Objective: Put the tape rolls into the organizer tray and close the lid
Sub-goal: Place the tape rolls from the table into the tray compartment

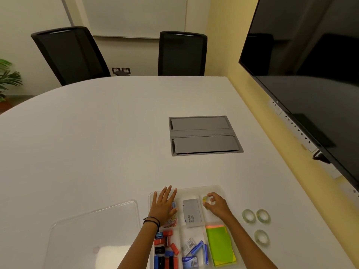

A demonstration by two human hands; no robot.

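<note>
Tape roll [207,200] in right hand's [217,207] fingertip grip over tray [196,189].

Readable on the flat grey rectangular box [191,212] in the clear plastic organizer tray [223,188]: "camlin", printed sideways. Visible on the small blue-and-white carton [189,261] near the tray's front: "kangaro", partly blurred. Smaller print and barcode too tiny to read.

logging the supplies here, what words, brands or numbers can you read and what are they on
"camlin": printed along the side of the grey box in the organizer tray.
"kangaro", letters partly unclear: on the blue staple box at the tray's near end.
Barcode label on the small white packet: too small to read.
Tape rolls, lid: no readable text.
</note>
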